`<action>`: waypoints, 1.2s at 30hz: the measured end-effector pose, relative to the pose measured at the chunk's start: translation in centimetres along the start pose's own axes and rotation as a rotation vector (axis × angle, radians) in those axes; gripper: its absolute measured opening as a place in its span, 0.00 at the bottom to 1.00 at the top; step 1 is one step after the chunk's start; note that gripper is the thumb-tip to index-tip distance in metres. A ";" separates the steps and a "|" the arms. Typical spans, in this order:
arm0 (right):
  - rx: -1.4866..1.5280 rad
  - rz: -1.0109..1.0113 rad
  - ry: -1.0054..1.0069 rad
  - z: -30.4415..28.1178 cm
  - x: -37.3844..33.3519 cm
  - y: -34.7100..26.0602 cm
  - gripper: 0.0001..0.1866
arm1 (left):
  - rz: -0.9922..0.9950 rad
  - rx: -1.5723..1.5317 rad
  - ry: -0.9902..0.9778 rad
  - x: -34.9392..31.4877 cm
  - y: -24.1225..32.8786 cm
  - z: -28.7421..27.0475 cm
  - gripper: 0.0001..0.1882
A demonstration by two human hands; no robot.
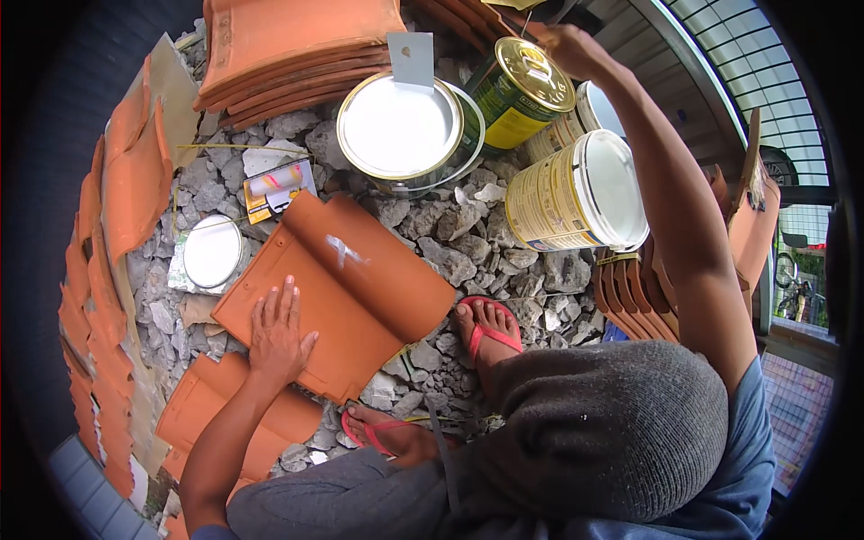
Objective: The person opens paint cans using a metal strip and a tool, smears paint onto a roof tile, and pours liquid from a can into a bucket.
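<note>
Down the left edge runs a row of terracotta roof tiles (108, 198) on a bed of grey crushed stone (450, 234), and beside them a round tin lid (212, 251) lies flat with white paint on its upturned face, a small yellow-and-white packet (277, 189) just above it. The left hand (276, 335) rests palm down, fingers spread and gripping nothing, on the lower left part of the single tile (337, 290) laid out in front of the person; that tile carries only one short white streak (342, 247) near its upper middle, so by the look of it the painting has barely begun and nearly the whole face is still bare clay. More tiles lie under the forearm, a stack (288, 45) sits at the top, and another stands on edge to the right, all unpainted as far as can be seen. Past the work tile, an open paint can (400, 126) holds white paint close to its rim, with a grey card (411, 58) propped at its far edge. Next come a closed green-and-yellow tin (519, 90) with a gold lid, then a yellow bucket (576, 193) tipped on its side showing a white interior. The right hand (569, 45) reaches up behind the closed tin; whether its fingers hold anything cannot be told.
</note>
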State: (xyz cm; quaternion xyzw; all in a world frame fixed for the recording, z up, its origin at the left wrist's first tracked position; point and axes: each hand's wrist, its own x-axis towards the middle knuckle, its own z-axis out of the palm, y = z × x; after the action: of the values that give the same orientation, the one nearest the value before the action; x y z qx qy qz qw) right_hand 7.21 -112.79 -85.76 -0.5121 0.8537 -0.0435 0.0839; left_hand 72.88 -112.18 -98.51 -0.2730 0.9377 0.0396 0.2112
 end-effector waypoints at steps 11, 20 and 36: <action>0.103 -0.058 -0.077 3.6 -0.7 1.6 0.15 | 0.006 0.016 0.031 -0.1 -0.2 0.2 0.47; 0.217 0.020 0.064 5.4 0.1 -1.7 0.16 | 0.004 -0.011 0.057 -0.6 -0.8 0.3 0.48; -0.646 -0.883 0.655 -14.0 -3.9 -1.3 0.04 | 0.054 -0.079 0.132 -0.5 -0.8 0.5 0.36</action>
State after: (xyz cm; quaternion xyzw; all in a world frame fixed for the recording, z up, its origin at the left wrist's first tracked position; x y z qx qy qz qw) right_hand 7.47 -110.12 -71.39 -0.7754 0.5135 0.0313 -0.3662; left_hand 73.88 -112.57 -98.69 -0.2577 0.9544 0.0640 0.1368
